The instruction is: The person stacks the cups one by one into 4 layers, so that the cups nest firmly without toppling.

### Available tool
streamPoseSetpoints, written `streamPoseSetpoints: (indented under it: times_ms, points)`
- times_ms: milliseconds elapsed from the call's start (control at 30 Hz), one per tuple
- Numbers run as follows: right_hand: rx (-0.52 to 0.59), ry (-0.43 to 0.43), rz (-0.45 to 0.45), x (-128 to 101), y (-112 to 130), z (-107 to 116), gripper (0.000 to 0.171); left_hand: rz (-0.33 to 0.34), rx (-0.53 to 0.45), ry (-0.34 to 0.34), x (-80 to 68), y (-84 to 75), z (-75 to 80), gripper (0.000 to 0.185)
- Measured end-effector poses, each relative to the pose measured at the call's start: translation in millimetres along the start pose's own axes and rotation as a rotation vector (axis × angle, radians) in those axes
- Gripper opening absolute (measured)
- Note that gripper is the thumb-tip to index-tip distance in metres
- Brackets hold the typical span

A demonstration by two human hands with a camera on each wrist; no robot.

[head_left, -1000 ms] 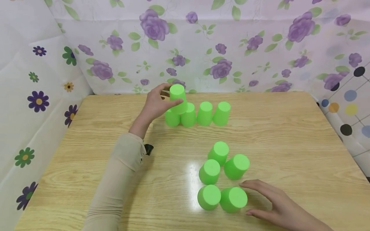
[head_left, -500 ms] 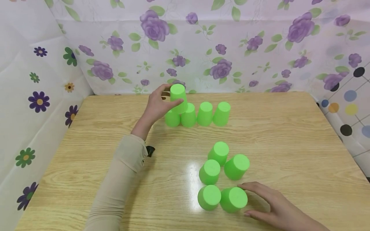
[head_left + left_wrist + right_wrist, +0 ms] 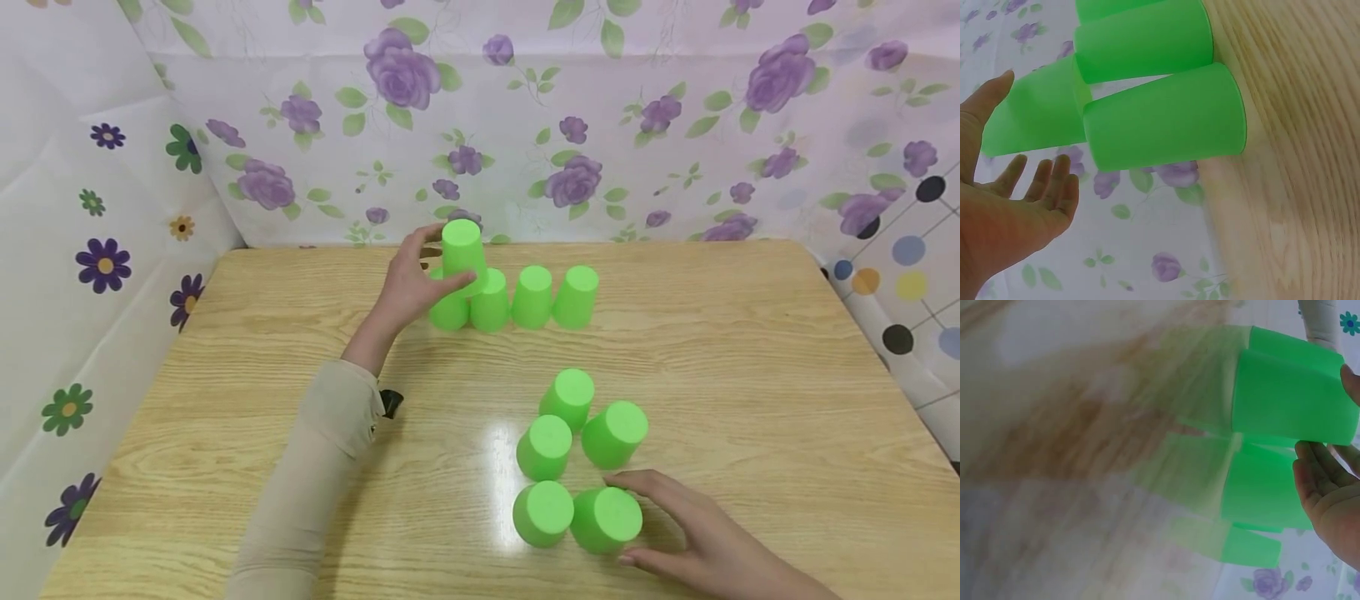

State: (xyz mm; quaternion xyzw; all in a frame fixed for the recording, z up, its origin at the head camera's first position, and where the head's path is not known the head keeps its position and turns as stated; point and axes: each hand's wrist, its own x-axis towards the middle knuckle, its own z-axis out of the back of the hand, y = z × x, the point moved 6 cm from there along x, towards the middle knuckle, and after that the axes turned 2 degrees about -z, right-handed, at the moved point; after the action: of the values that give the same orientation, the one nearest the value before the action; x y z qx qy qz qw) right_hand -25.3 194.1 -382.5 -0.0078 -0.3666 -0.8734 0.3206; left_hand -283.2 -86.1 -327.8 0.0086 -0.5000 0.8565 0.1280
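Nearest, right hand lay with fingers loosely spread around the near-right upside-down green plastic cup of a loose five-cup cluster, touching at most, no closed grip; next move looked like closing on it and lifting straight up, since its neighbour sat touching. Farther back, left hand was half open, thumb on the raised second-tier cup resting on the far four-cup row; bare wooden table lay open right, flowered backdrop close behind

Right wrist view: table blurred. Left hand hides part of leftmost row cup.
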Motion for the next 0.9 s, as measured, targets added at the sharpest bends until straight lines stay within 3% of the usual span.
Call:
streamPoseSetpoints:
  times_ms: [233,400,533,700,900]
  points:
    - [0.029,0.029,-0.043,2.8,-3.6,-8.8,0.064,0.071,-0.021,-0.039,-32.3,-20.5,24.2,0.079]
    - [0.055,0.020,-0.055,4.6,-4.6,-8.3,0.061,-0.032,-0.033,-0.009,-64.4,-43.1,27.4,0.060]
    - [0.098,0.035,-0.018,6.0,-1.1,-3.1,0.059,-0.149,0.029,0.105,-99.2,-55.3,13.6,0.041]
    - [0.136,0.102,-0.014,8.3,6.7,12.7,0.058,-0.300,0.080,0.272,-144.8,-61.3,-13.8,0.036]
    - [0.027,0.108,-0.038,17.6,22.4,43.9,0.063,-0.356,0.112,0.394,-183.1,-62.9,-46.3,0.041]
